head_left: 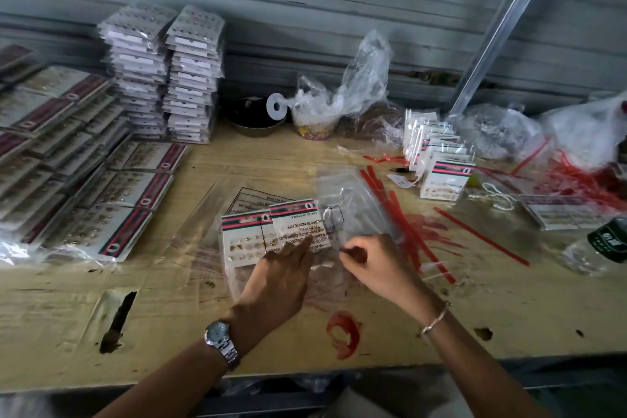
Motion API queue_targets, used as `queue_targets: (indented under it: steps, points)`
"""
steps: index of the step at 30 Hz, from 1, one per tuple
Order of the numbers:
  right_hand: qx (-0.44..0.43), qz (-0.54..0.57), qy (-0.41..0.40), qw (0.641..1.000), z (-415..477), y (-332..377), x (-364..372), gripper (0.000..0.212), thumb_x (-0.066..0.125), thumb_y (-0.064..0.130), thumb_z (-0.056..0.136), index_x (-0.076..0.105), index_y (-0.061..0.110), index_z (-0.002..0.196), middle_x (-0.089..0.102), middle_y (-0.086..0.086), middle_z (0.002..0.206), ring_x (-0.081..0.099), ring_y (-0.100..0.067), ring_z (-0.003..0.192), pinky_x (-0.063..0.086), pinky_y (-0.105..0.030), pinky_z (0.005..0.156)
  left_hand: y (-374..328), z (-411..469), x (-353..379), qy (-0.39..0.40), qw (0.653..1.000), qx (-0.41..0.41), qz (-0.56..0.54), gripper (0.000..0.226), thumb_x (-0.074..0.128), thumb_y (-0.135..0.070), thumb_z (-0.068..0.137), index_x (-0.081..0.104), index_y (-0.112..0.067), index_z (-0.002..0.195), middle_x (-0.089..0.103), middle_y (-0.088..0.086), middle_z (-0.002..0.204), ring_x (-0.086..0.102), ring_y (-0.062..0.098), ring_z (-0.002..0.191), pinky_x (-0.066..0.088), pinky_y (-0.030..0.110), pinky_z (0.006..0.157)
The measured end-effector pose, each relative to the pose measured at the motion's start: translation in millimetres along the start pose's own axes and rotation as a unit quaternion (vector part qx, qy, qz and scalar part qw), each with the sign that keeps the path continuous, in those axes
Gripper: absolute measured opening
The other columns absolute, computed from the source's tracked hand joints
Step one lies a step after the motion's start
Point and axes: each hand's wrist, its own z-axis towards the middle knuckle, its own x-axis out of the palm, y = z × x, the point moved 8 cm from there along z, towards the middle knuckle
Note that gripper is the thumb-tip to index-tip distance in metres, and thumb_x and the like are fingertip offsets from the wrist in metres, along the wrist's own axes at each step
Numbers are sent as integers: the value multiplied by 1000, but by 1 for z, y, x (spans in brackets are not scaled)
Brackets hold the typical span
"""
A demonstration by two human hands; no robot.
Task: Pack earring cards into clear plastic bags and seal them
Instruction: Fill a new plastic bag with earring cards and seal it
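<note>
Two white earring cards with red and green stripes lie side by side at the table's middle, one (242, 237) bare-faced on the left, the other (298, 220) under a clear plastic bag with printed warning text. My left hand (285, 268) lies with straight fingers on the bagged card. My right hand (369, 258), fingers curled, pinches the clear bag's edge (342, 249) just to the right. A pile of clear bags with red seal strips (359, 207) lies behind my right hand.
Packed cards lie in rows at the left (84, 180) and in two tall stacks at the back (166, 75). Upright unpacked cards (437, 153) stand at the right, among loose red strips (481, 234). A dark bowl (254, 119), crumpled plastic bags (339, 95) and a bottle (600, 244) ring the workspace.
</note>
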Motion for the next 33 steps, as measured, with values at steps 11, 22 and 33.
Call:
queue_targets:
  steps: [11,22,33]
  points:
    - [93,252,-129,955,16,-110,-103,12,65,15,90,73,23,93,73,-6,89,65,-12,68,48,-18,52,3,18,-6,-13,1000,-3,8,65,77,-28,62,64,-8,123,67,6,110,65,22,94,56,34,75]
    - [151,-239,-192,940,71,-168,-171,62,65,-5,78,47,0,137,52,-23,135,46,-39,126,35,-43,108,0,25,-11,-59,996,5,-70,33,62,-15,74,70,-10,106,63,5,99,63,16,72,52,25,55]
    - [87,-295,-226,924,56,-156,-184,11,83,9,67,73,7,73,62,-15,101,56,-37,98,46,-42,86,-2,25,-6,-43,995,-6,-89,53,77,-14,67,66,-9,119,62,16,119,66,20,75,50,25,48]
